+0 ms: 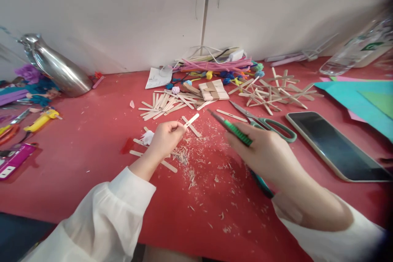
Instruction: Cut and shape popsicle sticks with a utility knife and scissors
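My left hand (pixel 167 139) pinches a wooden craft stick (pixel 192 120) between thumb and fingers, over the red table (pixel 107 139). To its right, my right hand (pixel 260 147) is wrapped round a green-handled craft knife (pixel 238 132), its blade pointing up and left, apart from the stick. Another stick (pixel 195 129) lies beneath the held one. Wood shavings (pixel 192 172) are scattered below and between the hands. Several sticks (pixel 168 166) lie partly hidden under my left wrist, near a crumpled white piece (pixel 147 137).
Loose sticks (pixel 166 104), a banded stick bundle (pixel 214 90) and pink pipe cleaners (pixel 215 65) lie at the back. Scissors (pixel 278 129) and a phone (pixel 336 145) are at the right, with coloured paper (pixel 359 102). A metal jug (pixel 61 67) and yellow glue gun (pixel 41 121) stand left.
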{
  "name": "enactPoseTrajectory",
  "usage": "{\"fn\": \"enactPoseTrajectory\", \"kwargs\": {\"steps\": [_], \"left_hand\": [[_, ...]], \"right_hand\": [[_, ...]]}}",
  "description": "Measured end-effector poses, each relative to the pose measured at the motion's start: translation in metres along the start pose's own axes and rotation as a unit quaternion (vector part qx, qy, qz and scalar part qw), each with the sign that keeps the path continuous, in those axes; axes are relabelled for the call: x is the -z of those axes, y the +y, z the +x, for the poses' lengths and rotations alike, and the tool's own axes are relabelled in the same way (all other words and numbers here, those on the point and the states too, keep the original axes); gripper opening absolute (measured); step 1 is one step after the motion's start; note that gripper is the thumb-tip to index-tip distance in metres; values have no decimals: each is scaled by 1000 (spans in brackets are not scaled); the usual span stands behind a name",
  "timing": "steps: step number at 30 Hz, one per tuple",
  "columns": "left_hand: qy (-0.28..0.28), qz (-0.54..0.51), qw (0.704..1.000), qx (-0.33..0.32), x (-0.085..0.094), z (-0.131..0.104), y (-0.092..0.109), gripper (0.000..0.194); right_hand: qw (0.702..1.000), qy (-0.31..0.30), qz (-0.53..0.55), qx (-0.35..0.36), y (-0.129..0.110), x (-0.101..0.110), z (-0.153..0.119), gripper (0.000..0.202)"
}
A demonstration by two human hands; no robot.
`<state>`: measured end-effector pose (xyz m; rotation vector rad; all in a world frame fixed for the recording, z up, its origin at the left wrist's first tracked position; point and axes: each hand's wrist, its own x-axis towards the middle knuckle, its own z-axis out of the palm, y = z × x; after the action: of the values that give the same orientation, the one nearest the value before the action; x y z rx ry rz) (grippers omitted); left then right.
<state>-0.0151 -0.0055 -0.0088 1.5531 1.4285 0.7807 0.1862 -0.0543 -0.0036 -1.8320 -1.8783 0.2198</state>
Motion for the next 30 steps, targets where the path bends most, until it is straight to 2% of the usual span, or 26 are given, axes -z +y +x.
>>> {"fn": "enactPoseTrajectory", "kwargs": {"steps": [2, 5, 10, 13, 19, 23, 27, 30], "left_hand": [[-34, -57, 998, -16, -2, 2, -2, 19], [-98, -110, 988, -36, -9, 0, -3, 16], [-180, -107, 976, -61, -23, -7, 5, 16], [-198, -85, 975, -55, -33, -8, 13, 12], [-173, -29, 979, -104, -54, -3, 25, 19], [-169, -57, 979, -100, -61, 0, 30, 22], [-144, -81, 982, -87, -63, -1, 27, 30], [-134, -83, 981, -114, -63, -2, 21, 40]], "right_hand": [[981, -12, 177, -79, 5, 3, 9, 21], [917, -41, 369, -147, 6, 2, 16, 25], [875, -37, 457, -156, 1, -6, 16, 31], [860, -27, 489, -146, 3, -7, 18, 31], [854, 14, 503, -134, 11, -6, 23, 31], [861, 37, 491, -125, 15, -7, 23, 32], [875, 45, 469, -114, 15, -7, 21, 31], [883, 45, 456, -106, 14, -6, 21, 31]]}}
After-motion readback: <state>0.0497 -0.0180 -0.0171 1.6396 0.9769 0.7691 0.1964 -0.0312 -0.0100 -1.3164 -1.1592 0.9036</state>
